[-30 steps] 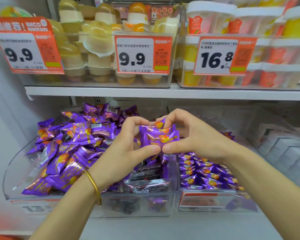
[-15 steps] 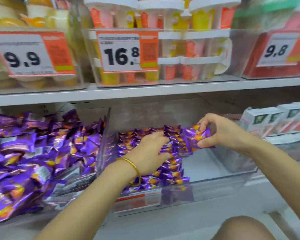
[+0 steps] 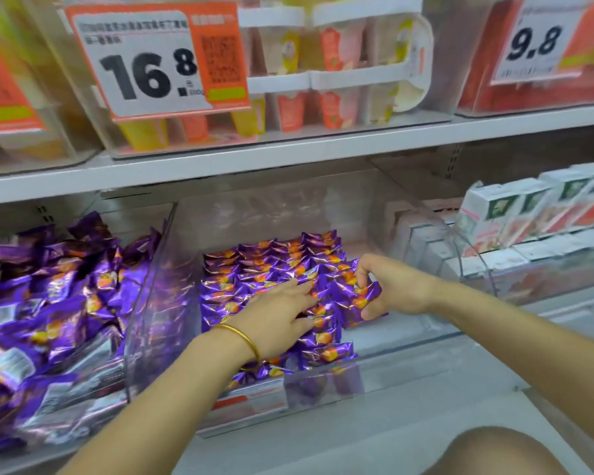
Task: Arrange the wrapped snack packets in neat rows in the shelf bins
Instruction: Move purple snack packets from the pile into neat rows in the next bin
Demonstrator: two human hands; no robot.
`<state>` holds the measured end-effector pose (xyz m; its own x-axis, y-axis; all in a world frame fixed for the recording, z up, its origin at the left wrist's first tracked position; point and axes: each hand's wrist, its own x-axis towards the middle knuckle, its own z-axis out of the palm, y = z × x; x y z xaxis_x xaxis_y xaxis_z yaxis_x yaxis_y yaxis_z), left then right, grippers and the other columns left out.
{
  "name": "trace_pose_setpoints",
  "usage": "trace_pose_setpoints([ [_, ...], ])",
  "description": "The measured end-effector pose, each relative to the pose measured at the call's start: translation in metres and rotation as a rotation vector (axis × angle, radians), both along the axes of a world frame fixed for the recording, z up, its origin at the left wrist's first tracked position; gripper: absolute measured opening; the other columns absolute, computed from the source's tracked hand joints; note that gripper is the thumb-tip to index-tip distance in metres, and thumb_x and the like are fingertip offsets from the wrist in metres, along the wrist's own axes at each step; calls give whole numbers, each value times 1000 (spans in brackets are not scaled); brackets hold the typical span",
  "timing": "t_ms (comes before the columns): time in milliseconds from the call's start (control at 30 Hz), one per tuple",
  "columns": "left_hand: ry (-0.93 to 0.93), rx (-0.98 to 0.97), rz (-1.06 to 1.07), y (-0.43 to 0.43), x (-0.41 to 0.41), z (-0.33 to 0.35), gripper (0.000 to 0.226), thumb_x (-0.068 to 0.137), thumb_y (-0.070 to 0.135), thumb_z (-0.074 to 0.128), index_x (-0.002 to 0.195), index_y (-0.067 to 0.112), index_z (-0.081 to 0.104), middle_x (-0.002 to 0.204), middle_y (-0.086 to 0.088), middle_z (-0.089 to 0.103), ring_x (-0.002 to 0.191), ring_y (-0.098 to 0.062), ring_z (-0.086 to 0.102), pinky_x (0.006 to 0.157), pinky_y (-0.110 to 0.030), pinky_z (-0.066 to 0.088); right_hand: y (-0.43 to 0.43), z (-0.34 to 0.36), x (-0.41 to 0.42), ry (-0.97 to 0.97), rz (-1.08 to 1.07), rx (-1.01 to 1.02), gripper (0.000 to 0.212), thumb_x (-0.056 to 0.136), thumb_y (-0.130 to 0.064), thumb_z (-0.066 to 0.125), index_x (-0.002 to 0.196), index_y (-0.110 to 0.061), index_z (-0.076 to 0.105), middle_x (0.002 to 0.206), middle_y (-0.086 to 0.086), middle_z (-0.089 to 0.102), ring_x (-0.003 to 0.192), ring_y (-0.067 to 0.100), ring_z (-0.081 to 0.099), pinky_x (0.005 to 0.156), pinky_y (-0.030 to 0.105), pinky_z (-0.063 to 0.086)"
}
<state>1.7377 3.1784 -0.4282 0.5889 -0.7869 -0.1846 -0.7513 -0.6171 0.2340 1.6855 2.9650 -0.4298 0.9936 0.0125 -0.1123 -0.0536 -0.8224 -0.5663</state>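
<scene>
Nearest, the left hand [image 3: 278, 313] is laid flat, fingers straight, on the front rows of packets [image 3: 323, 354] in the clear bin [image 3: 408, 332]. Just right of it, a small bunch of packets [image 3: 352, 299] is pinched by the curled right hand [image 3: 391, 289]. The bunch is best lowered edge-on against the row while the rows are pressed steady, so none are toppled. Beyond the fingertips, tidy rows [image 3: 271, 258] are seen. Left of the left hand, a loose heap [image 3: 55, 303] is left to sort.

L hand [image 3: 281, 317] flat, R hand [image 3: 393, 286] pinching.
</scene>
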Motion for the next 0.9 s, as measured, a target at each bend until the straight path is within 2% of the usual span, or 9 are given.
trace_pose_setpoints([
  [167,25,-38,3,2,-1,0,48,99,28,41,146,22,31,158,5,10,145,-11,3,117,-29,8,4,-5,-2,45,12,-131,46,73,-8,77,97,-15,37,95,3,42,82,18,39,62,28,29],
  [267,36,-58,7,2,-1,0,47,99,27,42,145,22,33,158,5,12,145,-11,3,117,-27,7,7,-2,-4,98,4,-185,55,79,-11,73,119,-8,35,103,2,38,88,17,40,67,23,29],
  [333,42,-63,17,2,-1,0,47,99,27,42,145,21,33,158,5,13,145,-10,4,117,-29,10,12,1,-3,120,9,-186,56,81,-9,70,125,-8,35,106,2,34,90,17,41,58,17,33],
  [367,43,-64,20,2,-1,0,47,99,28,42,144,21,34,158,4,13,145,-10,5,117,-30,10,15,1,-3,129,5,-180,54,81,-6,69,125,-10,36,107,2,33,88,19,43,52,14,35],
  [433,41,-67,24,2,-1,-1,47,99,29,43,144,21,34,158,4,13,145,-10,5,117,-31,11,21,2,-3,134,-19,-157,53,80,-2,68,122,-13,39,107,4,31,85,21,45,50,12,40],
  [533,50,-67,26,2,-2,0,48,98,29,44,144,22,34,158,4,13,145,-10,5,117,-31,11,24,2,-5,148,-53,-84,55,74,-1,73,118,-15,41,108,6,31,78,23,48,58,27,50],
  [667,53,-82,22,2,-3,3,47,98,29,45,143,22,36,157,3,16,145,-10,9,116,-28,13,24,3,-7,146,-65,-46,60,72,-6,78,116,-16,39,108,4,30,72,20,47,49,18,42],
  [800,5,-149,20,5,-7,14,42,97,26,46,138,17,44,149,-2,34,137,-13,25,104,-17,15,24,3,-8,128,-80,-55,65,69,-9,81,117,-14,37,112,4,32,84,23,50,53,21,44],
  [900,-53,-218,17,12,-11,26,41,98,26,45,138,19,44,149,2,33,138,-12,23,103,-15,13,23,4,-9,139,-88,-46,63,69,-11,82,112,-17,35,113,5,34,77,18,46,53,20,39],
])
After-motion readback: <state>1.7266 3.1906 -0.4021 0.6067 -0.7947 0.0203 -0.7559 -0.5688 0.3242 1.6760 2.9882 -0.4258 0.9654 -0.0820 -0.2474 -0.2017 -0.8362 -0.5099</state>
